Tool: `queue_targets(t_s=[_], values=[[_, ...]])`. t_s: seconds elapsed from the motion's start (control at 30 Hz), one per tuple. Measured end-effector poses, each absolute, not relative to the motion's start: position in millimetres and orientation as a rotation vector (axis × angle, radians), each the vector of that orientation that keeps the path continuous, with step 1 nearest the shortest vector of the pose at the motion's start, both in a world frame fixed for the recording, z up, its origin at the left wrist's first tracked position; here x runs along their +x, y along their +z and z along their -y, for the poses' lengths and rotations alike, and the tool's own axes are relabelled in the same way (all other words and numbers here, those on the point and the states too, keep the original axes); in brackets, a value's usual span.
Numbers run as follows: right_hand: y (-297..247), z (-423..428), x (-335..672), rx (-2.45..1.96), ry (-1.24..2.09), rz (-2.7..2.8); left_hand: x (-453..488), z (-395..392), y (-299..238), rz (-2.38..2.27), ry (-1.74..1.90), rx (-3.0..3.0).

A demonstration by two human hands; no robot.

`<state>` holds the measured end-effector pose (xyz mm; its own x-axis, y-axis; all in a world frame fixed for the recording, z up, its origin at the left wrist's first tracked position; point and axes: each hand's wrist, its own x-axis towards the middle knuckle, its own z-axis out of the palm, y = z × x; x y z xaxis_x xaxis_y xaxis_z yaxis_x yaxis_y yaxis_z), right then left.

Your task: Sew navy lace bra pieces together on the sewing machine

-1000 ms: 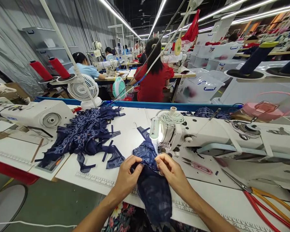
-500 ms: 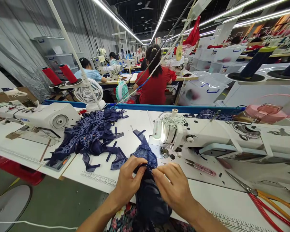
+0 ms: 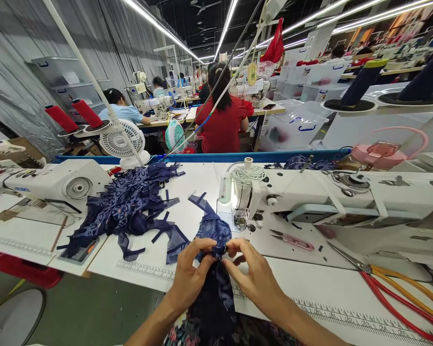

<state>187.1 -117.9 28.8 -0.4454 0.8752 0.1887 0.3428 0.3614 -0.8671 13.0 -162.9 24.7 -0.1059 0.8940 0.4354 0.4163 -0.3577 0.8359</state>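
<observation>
While left hand (image 3: pixel 190 275) and right hand (image 3: pixel 254 274), nearly closed, are pinching it, patterned navy lace (image 3: pixel 213 229) is bunching.
Its long axis is pointing forward, left of the sewing machine (image 3: pixel 296 193).

The white counter (image 3: pixel 198 179) has ruler markings (image 3: pixel 144 269) along its front edge. A tangled heap of navy lace garments (image 3: pixel 126 202) covers its left part, with straps trailing toward the middle. A navy lace piece (image 3: pixel 214 228) lies partly on it, just beside the head of a white sewing machine (image 3: pixel 299 187). Pink-handled snips (image 3: pixel 292 239) lie before the machine; large scissors (image 3: pixel 370 270) with orange and red handles lie further right, near tiny dark scraps (image 3: pixel 320 248).
</observation>
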Motion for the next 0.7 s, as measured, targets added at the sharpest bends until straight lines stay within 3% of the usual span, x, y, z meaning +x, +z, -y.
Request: queue_targets(t_s=[0.23,0.33,0.43,0.7], values=[[28,107,183,-0.795,1.676,1.655,7,161,29,-1.355,1.398,1.850],[28,103,185,-0.780,1.755,1.560,2,161,28,-1.381,1.357,1.862],[25,102,185,-0.786,1.652,1.617,-1,161,26,-1.425,1.357,1.848],[19,113,174,-1.009,0.983,1.797,4,161,30,-1.532,1.426,2.110]])
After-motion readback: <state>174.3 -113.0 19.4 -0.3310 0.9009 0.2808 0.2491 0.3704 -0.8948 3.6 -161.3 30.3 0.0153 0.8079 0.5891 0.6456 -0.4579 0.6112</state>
